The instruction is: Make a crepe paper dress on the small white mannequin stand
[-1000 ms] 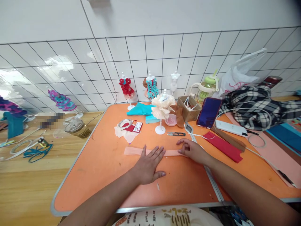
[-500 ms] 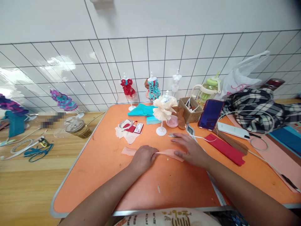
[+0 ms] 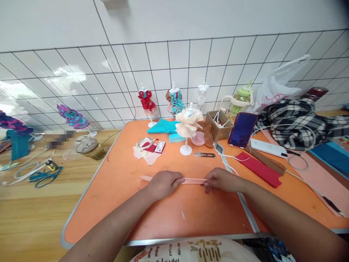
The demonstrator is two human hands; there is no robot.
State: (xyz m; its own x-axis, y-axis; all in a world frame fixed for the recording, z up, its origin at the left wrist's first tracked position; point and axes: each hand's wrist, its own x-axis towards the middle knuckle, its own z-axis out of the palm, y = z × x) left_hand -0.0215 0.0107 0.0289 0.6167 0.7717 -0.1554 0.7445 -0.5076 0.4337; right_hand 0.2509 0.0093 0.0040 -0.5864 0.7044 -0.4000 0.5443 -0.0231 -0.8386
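A narrow peach paper strip (image 3: 194, 181) is stretched between both hands, low over the orange table (image 3: 152, 218). My left hand (image 3: 167, 183) pinches it near its middle, and a loose end sticks out to the left. At the strip's right end, my right hand (image 3: 219, 181) has thumb and fingers closed on it. Black thread snips (image 3: 204, 155) lie just behind my right hand. Beyond the strip stands a small dress form with a cream ruffled skirt (image 3: 188, 123).
Peach scraps (image 3: 147, 156) and a small red-white box (image 3: 160, 147) lie back left. Small dress forms line the tiled wall. A phone (image 3: 243, 130) leans by a cardboard box (image 3: 219, 125). Red paper (image 3: 259, 169), a white cable and a white device (image 3: 268, 148) lie right.
My right hand has come down and nearer, closing on the strip's right end and uncovering the snips. The strip between the hands now looks narrower and straighter.
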